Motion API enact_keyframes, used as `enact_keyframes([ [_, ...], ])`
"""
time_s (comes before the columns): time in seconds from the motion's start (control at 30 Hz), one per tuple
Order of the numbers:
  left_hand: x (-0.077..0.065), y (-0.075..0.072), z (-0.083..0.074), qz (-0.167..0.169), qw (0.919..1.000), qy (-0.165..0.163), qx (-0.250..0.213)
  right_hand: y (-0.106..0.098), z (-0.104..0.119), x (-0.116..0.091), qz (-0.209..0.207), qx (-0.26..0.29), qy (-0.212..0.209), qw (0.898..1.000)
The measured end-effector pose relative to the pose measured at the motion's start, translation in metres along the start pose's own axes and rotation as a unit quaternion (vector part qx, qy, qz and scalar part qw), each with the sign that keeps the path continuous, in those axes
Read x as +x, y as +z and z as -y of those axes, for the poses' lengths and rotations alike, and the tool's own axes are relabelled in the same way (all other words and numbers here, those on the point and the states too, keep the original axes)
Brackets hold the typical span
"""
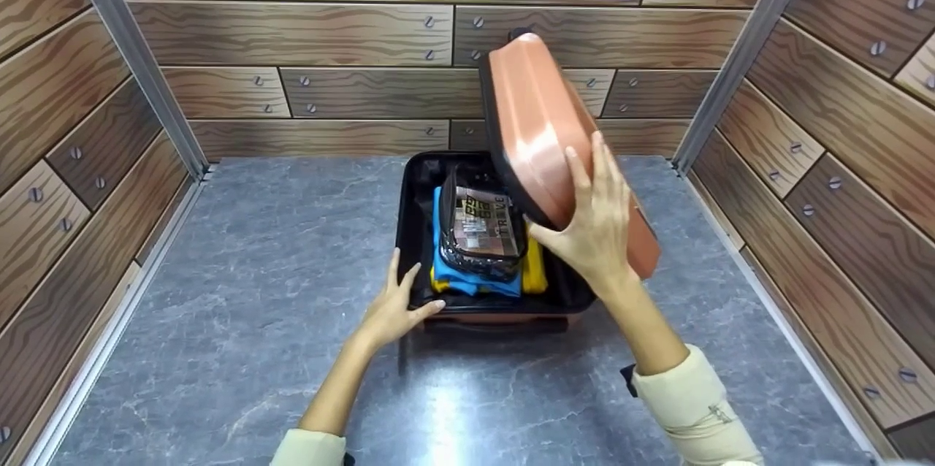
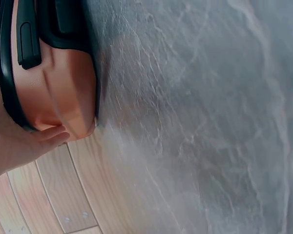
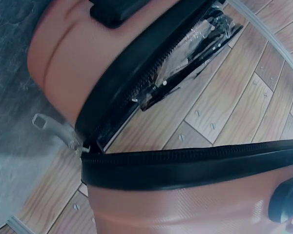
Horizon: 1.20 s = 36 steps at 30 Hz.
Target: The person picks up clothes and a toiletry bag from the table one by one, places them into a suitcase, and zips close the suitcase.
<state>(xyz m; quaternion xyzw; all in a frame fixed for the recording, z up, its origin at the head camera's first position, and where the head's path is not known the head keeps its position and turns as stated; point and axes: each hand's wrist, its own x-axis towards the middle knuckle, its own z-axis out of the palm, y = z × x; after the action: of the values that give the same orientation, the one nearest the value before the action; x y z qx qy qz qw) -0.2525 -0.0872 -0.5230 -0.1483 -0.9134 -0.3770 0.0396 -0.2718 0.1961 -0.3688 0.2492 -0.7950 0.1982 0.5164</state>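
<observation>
On the grey marbled floor (image 1: 292,232), in front of the wood-patterned wall (image 1: 350,31), the suitcase base (image 1: 482,304) lies flat, with the copper-coloured lid (image 1: 529,137) tilted above its right side. Inside the base, a clear pouch (image 1: 483,228) rests on blue cloth (image 1: 504,288), with yellow cloth (image 1: 535,269) showing beside it.

The right hand (image 1: 595,225) holds the lid in a wide grip: fingers long on the outer shell, thumb at the black edge. Its pressure cannot be judged. The left hand (image 1: 391,312) grasps nothing; its fingers are spread and nearly straight about the front left corner of the base, thumb across the rim.

The step in hand appears to be swinging the lid about its joint. For good control, press the base steady with the left hand, guide the lid slowly — without twisting it — and clear the left thumb from the rim before the edges meet. Check that pouch and cloth sit inside the rim; a trapped fold could jam the zip.

The head view alone shows the cloth. The right wrist view adds the zip teeth (image 3: 195,155) and a pale pull tab (image 3: 53,129) near the joint. The left wrist view adds a black latch (image 2: 28,41) on the base's front wall.
</observation>
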Motion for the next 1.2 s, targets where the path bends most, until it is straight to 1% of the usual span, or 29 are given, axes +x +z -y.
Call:
enact_keyframes([
  [0.13,0.000,-0.001,0.001,-0.003,1.0000,0.003,-0.001,0.009,0.006,-0.002,-0.005,0.013,-0.026,1.000],
  [0.27,-0.001,-0.001,0.004,-0.003,0.9999,0.013,-0.002,0.016,0.012,-0.004,0.001,0.028,-0.044,0.999],
  [0.33,-0.001,-0.001,0.005,-0.009,0.9998,0.017,-0.002,0.018,0.015,-0.005,0.005,0.035,-0.048,0.998],
  [0.5,0.000,-0.003,0.009,-0.021,0.9996,-0.002,-0.020,0.021,0.019,-0.004,0.003,0.049,-0.054,0.997],
  [0.63,0.000,-0.004,0.011,-0.019,0.9985,-0.018,-0.047,0.025,0.023,-0.005,0.004,0.056,-0.063,0.996],
  [0.67,-0.001,-0.004,0.012,-0.020,0.9981,-0.017,-0.056,0.026,0.024,-0.005,0.006,0.056,-0.067,0.996],
  [0.77,0.000,-0.003,0.013,-0.022,0.9966,-0.013,-0.078,0.032,0.028,-0.009,0.018,0.060,-0.084,0.994],
  [0.87,0.001,-0.002,0.013,-0.025,0.9951,0.000,-0.095,0.038,0.031,-0.013,0.034,0.050,-0.106,0.993],
  [1.1,0.001,0.002,0.015,-0.023,0.9926,0.008,-0.119,0.048,0.042,-0.025,0.070,0.026,-0.164,0.984],
  [1.2,0.002,0.003,0.016,-0.024,0.9902,0.023,-0.135,0.053,0.046,-0.031,0.081,0.019,-0.183,0.980],
])
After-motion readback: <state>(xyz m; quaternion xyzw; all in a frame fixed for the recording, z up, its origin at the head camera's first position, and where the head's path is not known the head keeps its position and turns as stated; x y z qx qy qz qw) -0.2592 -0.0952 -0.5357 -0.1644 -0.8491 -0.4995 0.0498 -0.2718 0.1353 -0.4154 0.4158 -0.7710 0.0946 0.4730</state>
